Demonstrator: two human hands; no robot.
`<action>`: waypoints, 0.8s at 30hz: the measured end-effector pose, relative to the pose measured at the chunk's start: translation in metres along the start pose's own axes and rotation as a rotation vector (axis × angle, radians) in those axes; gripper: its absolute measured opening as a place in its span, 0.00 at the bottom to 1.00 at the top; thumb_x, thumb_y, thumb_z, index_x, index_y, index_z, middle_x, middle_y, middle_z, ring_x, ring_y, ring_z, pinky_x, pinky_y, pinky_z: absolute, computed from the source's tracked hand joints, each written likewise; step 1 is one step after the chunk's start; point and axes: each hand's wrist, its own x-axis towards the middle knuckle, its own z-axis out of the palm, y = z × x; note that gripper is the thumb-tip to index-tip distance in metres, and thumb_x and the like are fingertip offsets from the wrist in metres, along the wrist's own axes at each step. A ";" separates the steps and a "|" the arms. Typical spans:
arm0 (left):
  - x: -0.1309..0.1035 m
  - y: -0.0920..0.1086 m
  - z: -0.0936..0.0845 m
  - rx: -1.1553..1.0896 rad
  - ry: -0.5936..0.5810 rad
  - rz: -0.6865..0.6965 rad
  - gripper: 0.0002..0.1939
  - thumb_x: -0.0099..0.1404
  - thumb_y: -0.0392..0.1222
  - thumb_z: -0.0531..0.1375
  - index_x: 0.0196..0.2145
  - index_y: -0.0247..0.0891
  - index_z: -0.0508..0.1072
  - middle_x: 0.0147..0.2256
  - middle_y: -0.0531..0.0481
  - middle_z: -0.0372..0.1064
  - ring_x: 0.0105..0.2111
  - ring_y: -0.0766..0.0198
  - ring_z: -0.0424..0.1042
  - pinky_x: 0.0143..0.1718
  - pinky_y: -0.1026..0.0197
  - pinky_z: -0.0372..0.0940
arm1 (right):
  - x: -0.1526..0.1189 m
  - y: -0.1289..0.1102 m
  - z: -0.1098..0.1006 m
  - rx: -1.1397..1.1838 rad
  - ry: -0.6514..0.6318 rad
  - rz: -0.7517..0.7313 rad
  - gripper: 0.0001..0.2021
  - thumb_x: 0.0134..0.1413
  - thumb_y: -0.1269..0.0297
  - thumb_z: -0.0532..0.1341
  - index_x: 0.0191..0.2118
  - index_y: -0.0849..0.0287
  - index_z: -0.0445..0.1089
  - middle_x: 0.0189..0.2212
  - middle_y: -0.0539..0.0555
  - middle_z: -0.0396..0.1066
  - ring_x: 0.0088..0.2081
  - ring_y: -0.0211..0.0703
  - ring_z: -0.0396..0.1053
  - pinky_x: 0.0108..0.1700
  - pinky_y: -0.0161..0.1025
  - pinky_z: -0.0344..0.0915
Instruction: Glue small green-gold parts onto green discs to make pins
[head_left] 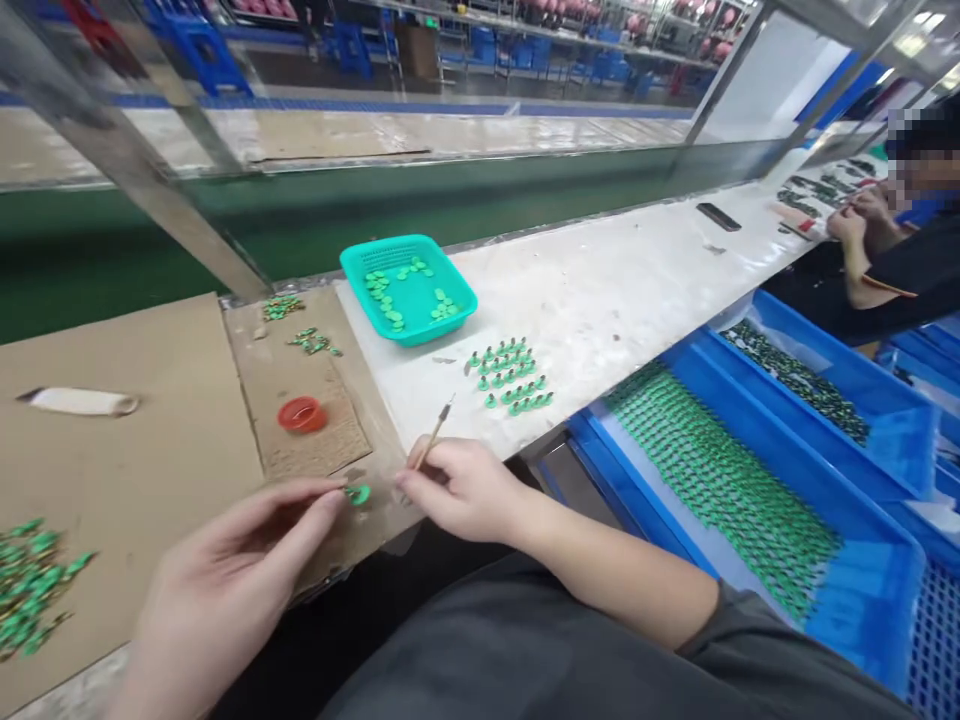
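Between thumb and forefinger, my left hand (247,560) pinches a small green disc-shaped piece (361,495) by its narrow end. My right hand (465,485) grips a thin brush (430,440), its dark tip pointing up and away from me. The brush tip and the green piece are apart. Just beyond my hands, a small red cup (302,414) sits on a brown cardboard pad (337,455). Rows of green pieces with dark tops (514,375) stand upright on the white tabletop to the right.
A turquoise basket (409,290) holds several flat green discs. Loose green-and-gold parts (34,585) lie on cardboard at left, near a white tube (82,401). Blue bins (862,580) filled with parts stand at right. Another person (900,220) works at the far right.
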 end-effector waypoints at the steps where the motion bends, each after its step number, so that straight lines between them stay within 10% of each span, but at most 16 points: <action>1: 0.000 0.006 0.002 0.038 -0.081 0.024 0.09 0.73 0.59 0.76 0.38 0.56 0.92 0.35 0.53 0.89 0.31 0.55 0.87 0.31 0.60 0.83 | -0.005 0.000 -0.002 0.025 0.025 0.000 0.24 0.81 0.37 0.66 0.39 0.52 0.74 0.36 0.52 0.80 0.38 0.46 0.79 0.46 0.41 0.77; 5: -0.009 0.017 0.005 0.117 -0.214 0.055 0.17 0.78 0.63 0.70 0.42 0.51 0.93 0.43 0.49 0.91 0.43 0.56 0.89 0.50 0.58 0.85 | -0.016 0.001 -0.006 0.093 0.111 0.018 0.24 0.82 0.39 0.65 0.38 0.51 0.72 0.35 0.52 0.78 0.39 0.47 0.79 0.45 0.41 0.76; 12: -0.017 0.010 0.004 0.157 -0.309 0.038 0.17 0.80 0.57 0.68 0.56 0.48 0.90 0.44 0.48 0.86 0.37 0.61 0.80 0.40 0.58 0.77 | -0.002 0.001 -0.007 -0.027 0.034 -0.109 0.23 0.87 0.44 0.62 0.37 0.52 0.71 0.37 0.53 0.80 0.40 0.45 0.79 0.50 0.42 0.75; 24: -0.013 0.012 0.010 0.176 -0.318 -0.025 0.10 0.75 0.52 0.68 0.46 0.50 0.90 0.42 0.52 0.85 0.38 0.62 0.81 0.39 0.59 0.73 | 0.014 0.007 0.006 -0.094 -0.117 -0.255 0.23 0.91 0.51 0.59 0.36 0.53 0.69 0.40 0.53 0.80 0.43 0.44 0.80 0.52 0.41 0.75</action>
